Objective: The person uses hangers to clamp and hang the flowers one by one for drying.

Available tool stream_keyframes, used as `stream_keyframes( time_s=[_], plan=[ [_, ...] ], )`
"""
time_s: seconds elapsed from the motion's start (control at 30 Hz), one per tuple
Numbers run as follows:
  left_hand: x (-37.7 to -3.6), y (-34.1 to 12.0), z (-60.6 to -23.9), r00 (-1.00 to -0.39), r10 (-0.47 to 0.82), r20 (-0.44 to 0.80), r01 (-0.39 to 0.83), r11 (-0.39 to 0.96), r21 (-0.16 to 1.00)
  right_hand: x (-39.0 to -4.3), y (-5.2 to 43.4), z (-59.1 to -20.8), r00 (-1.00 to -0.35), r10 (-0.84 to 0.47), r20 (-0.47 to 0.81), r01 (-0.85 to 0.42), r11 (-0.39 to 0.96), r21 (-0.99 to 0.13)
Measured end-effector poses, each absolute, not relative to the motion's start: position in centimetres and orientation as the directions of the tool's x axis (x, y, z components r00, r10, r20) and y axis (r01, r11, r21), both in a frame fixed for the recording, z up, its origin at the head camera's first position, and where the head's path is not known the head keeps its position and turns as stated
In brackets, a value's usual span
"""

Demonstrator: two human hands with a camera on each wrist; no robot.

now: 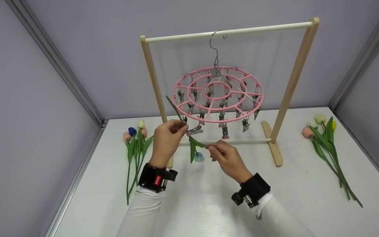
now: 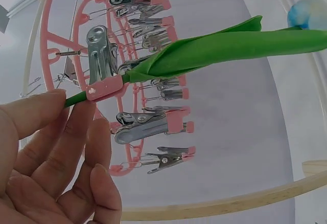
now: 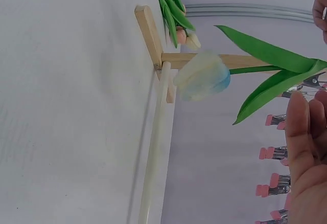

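Left hand (image 1: 167,138) fingers pinch a clip (image 1: 194,131) on the pink hanger (image 1: 218,94); right hand (image 1: 226,157) pinches a light, bendy flower (image 1: 198,156) by its thin stem, probably the safest hold.

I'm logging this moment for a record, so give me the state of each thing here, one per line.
blue tulip: upside down, stem in a clip
clip: pinched by left hand
left hand: holds clip and stem
right hand: pinches a tulip leaf
pink clip hanger: hanging from rack, other clips empty
wooden rack: upright
tulip bunches: lying flat on table
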State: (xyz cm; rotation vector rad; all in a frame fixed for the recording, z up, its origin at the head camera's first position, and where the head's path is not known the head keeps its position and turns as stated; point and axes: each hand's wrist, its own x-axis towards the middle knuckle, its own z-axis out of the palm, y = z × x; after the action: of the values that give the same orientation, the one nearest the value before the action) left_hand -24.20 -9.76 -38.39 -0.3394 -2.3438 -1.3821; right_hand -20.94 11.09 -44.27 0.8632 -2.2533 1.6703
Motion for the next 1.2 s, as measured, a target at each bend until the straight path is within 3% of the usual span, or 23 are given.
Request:
stream_keyframes(
  time_s=[0.47, 0.83, 1.2],
  plan=[
    [-25.3, -10.5, -39.7, -0.902, -0.045, 0.429, 0.359, 0.473, 0.805, -17.8, 14.5, -46.0, -0.756, -0.231, 0.612, -0.651, 0.168, -0.741],
    [-26.0, -11.2, -40.6, -0.897, -0.072, 0.437, 0.372, 0.411, 0.832, -16.6, 16.7, -47.2, -0.794, -0.172, 0.584, -0.608, 0.252, -0.753],
    [-25.9, -12.0, -41.4, -0.890, -0.083, 0.449, 0.374, 0.429, 0.822, -16.1, 18.7, -48.0, -0.854, -0.103, 0.509, -0.519, 0.218, -0.826]
  ],
)
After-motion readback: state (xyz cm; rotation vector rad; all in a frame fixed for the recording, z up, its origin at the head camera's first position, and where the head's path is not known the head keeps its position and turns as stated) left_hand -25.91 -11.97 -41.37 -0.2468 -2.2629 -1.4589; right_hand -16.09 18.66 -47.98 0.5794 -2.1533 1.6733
